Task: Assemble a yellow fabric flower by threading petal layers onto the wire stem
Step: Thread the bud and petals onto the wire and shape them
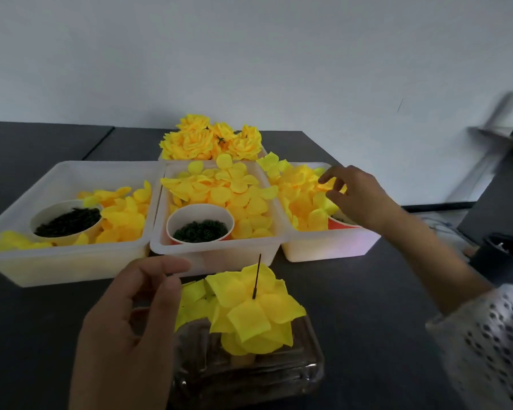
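A half-built yellow flower [255, 312] stands on a clear plastic box [249, 374] near me, its dark wire stem [256, 276] poking up through the petal layers. My left hand [125, 329] hovers just left of it, fingers loosely curved, holding nothing. My right hand [356, 193] reaches over the right white tray [329, 250], fingertips spread above its loose yellow petals [302, 199]; I see nothing gripped in it.
Two more white trays, the left tray [62, 261] and the middle tray [216, 253], hold petals and paper cups of small dark green parts [200, 230]. Finished yellow flowers [211, 140] sit behind. A dark cup [504, 258] stands at the right on the black table.
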Demonstrator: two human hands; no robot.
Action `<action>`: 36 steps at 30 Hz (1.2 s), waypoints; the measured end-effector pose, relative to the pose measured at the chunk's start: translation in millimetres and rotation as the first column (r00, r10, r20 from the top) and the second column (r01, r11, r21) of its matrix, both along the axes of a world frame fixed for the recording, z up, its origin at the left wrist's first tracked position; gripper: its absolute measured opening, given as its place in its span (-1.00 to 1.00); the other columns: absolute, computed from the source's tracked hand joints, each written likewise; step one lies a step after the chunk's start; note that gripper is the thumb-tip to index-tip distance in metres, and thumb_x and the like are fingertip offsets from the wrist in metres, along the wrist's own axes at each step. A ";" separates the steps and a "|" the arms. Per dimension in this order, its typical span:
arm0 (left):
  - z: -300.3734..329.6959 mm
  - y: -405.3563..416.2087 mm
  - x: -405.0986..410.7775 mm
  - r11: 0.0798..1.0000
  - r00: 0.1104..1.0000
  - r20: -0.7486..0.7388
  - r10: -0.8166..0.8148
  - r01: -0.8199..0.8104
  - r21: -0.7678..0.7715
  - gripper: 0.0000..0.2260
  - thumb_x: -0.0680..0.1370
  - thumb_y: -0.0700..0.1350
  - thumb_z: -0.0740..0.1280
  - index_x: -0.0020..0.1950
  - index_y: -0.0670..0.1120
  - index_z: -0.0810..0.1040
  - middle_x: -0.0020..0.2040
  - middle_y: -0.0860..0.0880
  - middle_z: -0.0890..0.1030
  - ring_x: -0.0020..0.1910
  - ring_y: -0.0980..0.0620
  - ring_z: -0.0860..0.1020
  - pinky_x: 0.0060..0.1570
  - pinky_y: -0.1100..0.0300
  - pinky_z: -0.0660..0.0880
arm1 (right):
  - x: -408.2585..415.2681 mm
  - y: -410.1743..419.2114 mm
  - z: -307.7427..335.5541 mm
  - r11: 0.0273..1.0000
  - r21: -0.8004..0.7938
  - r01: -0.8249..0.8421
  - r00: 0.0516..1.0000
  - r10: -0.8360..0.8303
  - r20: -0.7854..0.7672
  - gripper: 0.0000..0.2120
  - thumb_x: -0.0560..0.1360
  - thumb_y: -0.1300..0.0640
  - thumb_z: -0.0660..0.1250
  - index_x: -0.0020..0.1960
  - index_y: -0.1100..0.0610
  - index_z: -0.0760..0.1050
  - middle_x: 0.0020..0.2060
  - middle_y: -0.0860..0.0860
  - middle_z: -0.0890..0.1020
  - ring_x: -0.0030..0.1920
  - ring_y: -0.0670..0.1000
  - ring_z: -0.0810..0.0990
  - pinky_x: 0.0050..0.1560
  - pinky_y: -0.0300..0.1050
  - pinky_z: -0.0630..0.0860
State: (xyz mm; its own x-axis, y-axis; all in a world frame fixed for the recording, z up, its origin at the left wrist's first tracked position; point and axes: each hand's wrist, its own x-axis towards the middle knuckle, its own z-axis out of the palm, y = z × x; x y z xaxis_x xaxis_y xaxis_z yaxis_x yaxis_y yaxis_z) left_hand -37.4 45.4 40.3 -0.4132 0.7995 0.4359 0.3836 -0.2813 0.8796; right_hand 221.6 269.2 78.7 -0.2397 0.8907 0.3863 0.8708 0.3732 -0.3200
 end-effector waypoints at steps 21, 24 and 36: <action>18.9 -7.7 15.6 0.989 0.982 0.117 -0.149 0.150 0.005 -0.85 0.40 0.09 0.27 -0.15 0.17 0.63 -0.27 0.08 0.60 -0.29 0.16 0.53 -0.33 0.45 0.43 | -6.9 -32.8 76.4 0.923 -0.176 -0.343 0.809 0.196 -0.554 -0.83 0.56 0.32 0.26 -0.01 0.47 0.45 -0.20 0.21 0.52 -0.22 0.07 0.50 -0.19 -0.05 0.42; 19.9 -9.8 16.9 0.911 0.893 0.210 -0.397 0.412 -0.029 -0.74 0.35 0.19 0.28 -0.09 0.15 0.68 -0.25 -0.01 0.64 -0.27 0.11 0.61 -0.31 0.31 0.52 | -33.4 -89.8 69.2 0.908 0.030 -0.417 0.845 0.400 -0.354 -0.89 0.52 0.27 0.32 -0.14 0.31 0.47 -0.24 0.07 0.53 -0.25 0.00 0.51 -0.18 0.03 0.45; 20.9 -21.3 29.5 0.820 0.702 0.546 -0.458 0.571 -0.047 -0.74 0.40 0.08 0.31 -0.02 0.04 0.70 -0.08 -0.12 0.71 -0.11 -0.11 0.69 -0.26 0.08 0.61 | -67.0 -215.9 15.3 0.746 0.338 -0.573 0.818 0.547 0.180 -0.71 0.55 -0.08 0.23 0.00 0.10 0.61 0.00 0.02 0.57 -0.01 0.05 0.54 -0.01 -0.09 0.45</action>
State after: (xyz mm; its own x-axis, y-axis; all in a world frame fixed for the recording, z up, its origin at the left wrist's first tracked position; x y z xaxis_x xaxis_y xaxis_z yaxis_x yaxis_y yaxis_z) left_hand -7.9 24.1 61.2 -0.0196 0.9946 0.1021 -0.2659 -0.1036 0.9584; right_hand 154.6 53.3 94.0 -0.6875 0.3869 0.6145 0.4821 0.8760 -0.0123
